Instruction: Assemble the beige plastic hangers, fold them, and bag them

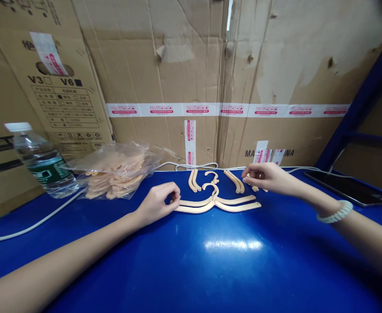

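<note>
The peach-coloured hanger shape point(214, 201) lies flat near the middle of the blue tabletop point(191, 261), a curved hook at its centre and two strips running out to each side. The person's left hand point(160, 202) is at its left end, thumb and fingers drawn narrow; from here I can't tell whether they pinch a strip. Just behind the shape sits a smaller hook point(216, 177), flanked by a left pair of loose strips point(195, 180) and a right pair point(233, 179). The right hand point(269, 177) curls narrowly over some small pieces point(255, 188), its hold hidden from me.

Toward the person, the table lies open and shiny between the forearms. The back is tight: a cardboard wall point(165, 69) rises along that edge. At left, a clear bag point(114, 169) of similar pieces and a water bottle point(44, 161) crowd the corner; at right, a dark flat device point(344, 187) lies near the blue frame point(357, 95).
</note>
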`<state>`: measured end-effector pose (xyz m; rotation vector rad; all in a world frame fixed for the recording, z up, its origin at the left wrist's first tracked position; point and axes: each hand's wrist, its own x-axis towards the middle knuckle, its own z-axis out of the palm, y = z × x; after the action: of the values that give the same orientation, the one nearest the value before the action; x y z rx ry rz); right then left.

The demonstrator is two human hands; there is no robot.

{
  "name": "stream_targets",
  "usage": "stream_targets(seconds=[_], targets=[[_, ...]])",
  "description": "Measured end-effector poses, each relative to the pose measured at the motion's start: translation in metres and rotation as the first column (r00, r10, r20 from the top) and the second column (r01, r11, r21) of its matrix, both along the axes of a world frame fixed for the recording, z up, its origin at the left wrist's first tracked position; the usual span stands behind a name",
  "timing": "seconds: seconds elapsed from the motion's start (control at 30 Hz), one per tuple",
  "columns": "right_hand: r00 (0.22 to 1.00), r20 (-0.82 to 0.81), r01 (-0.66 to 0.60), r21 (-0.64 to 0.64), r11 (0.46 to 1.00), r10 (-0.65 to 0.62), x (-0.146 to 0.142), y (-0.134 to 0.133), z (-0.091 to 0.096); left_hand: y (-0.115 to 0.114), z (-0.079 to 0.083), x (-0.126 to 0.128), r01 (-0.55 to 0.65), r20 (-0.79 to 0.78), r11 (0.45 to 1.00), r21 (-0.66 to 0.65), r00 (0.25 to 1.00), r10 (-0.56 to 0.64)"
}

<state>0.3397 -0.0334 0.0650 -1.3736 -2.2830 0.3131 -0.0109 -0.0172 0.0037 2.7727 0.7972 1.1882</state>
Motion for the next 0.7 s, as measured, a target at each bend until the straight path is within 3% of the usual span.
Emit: stream_targets(seconds=[0.37, 0.7], targets=[[0.997, -0.046, 0.057, 0.039, 0.998, -0.056, -0.003, 0.002, -0.005, 0.002, 0.001, 0.001, -0.094, 0.051, 0.995, 0.03, 0.994, 0.092], [0.986, -0.099, 0.146, 0.106, 0.983, -0.136, 0.001, 0.008, -0.012, 0.002, 0.0, 0.001, -0.102, 0.036, 0.995, 0.023, 0.994, 0.101]])
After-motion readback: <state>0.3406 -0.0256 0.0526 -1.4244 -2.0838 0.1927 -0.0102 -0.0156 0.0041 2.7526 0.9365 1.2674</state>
